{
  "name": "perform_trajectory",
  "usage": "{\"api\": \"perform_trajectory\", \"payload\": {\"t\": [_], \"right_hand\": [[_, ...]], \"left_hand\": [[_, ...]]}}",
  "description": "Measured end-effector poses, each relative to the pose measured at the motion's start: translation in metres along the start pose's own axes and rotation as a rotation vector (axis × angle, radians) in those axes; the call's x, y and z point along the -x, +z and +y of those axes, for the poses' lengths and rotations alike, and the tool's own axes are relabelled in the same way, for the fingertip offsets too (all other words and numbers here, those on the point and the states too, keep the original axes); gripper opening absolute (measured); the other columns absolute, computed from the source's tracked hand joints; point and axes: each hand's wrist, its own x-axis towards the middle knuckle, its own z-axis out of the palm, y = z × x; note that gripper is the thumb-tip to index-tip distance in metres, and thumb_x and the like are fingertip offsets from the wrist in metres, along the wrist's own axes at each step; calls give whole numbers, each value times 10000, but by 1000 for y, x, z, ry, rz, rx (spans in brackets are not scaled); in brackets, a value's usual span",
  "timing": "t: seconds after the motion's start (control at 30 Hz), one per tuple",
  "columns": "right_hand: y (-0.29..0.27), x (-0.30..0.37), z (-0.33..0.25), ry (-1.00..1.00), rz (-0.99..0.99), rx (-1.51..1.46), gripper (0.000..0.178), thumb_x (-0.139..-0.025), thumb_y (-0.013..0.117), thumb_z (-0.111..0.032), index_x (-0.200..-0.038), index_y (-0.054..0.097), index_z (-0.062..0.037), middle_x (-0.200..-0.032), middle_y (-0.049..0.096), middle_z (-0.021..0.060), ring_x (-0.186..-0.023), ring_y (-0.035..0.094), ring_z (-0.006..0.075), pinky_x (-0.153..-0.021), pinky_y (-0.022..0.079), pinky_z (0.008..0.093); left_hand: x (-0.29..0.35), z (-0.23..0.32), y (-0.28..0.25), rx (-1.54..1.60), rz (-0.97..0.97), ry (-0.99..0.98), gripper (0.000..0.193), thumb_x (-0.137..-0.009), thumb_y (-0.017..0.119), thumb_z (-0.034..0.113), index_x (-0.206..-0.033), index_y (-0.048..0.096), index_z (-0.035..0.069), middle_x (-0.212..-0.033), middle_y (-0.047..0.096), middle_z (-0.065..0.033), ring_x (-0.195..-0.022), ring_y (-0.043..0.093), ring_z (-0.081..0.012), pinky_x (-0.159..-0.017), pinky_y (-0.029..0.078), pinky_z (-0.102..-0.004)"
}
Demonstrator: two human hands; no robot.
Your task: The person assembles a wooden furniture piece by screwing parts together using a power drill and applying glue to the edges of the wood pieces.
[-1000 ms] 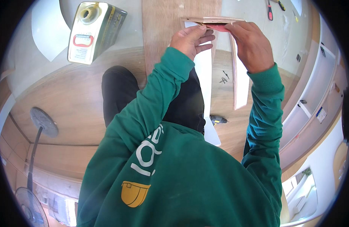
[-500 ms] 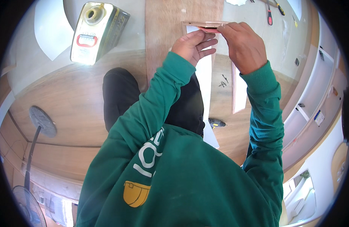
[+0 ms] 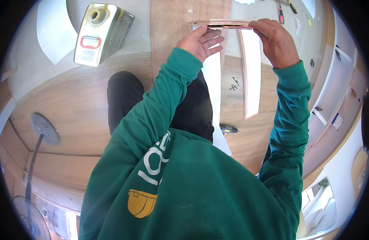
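A thin reddish strip [image 3: 236, 28] runs along the layered wooden edge of a board [image 3: 216, 21] at the top middle, with a dark gap between the two. My right hand [image 3: 277, 43] pinches the strip's right end, thumb and fingers closed. My left hand [image 3: 198, 43] is at the strip's left part, palm up, its fingers stretched and spread and the thumb resting near the strip. Below it lies a white panel [image 3: 213, 76]. Another narrow white panel [image 3: 252, 80] with wooden edges lies beneath my right hand.
A metal can [image 3: 87, 52] with an open spout stands at the upper left. A brown wooden board [image 3: 162, 24] lies beside my left hand. Small dark screws [image 3: 233, 85] and a power drill [image 3: 228, 129] are on the wood floor. A red-handled screwdriver [image 3: 281, 18] lies at the upper right.
My right hand has moved right along the strip, so more of the strip and edge shows. The left hand has shifted slightly left and its fingers have spread.
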Motion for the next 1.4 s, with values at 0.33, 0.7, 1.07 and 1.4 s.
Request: {"api": "perform_trajectory", "payload": {"t": [0.33,0.7,1.07,1.4], "right_hand": [[23,2,11,38,-28,50,175,-917,612,-78,-1071,676,-25,-954,674,129,-876,628,316,-777,527,391],[13,19,32,73,-6,-7,185,-860,598,-9,-1002,704,-63,-923,684,97,-867,638,288,-751,542,374],[-2,2,8,65,-150,61,196,-848,652,-22,-1040,683,-50,-908,681,111,-848,629,284,-729,542,374],[26,-8,-13,71,-80,107,196,-818,546,2,-943,679,-71,-866,636,72,-901,632,272,-709,539,392]], "left_hand": [[0,3,4,-2,-16,-15,493,-968,595,301,-1329,463,-8,-1335,525,-219,-1277,496,-377,-1062,446,-510],[-8,4,1,-46,8,-40,461,-954,572,241,-1297,475,-50,-1282,557,-231,-1243,528,-365,-1056,439,-491],[-3,3,-2,-34,7,-59,481,-951,573,255,-1311,473,-49,-1265,571,-208,-1225,542,-348,-1038,447,-471],[-6,4,2,-47,58,-44,418,-962,553,248,-1267,502,-33,-1206,594,-184,-1221,545,-357,-1035,450,-481]]}}
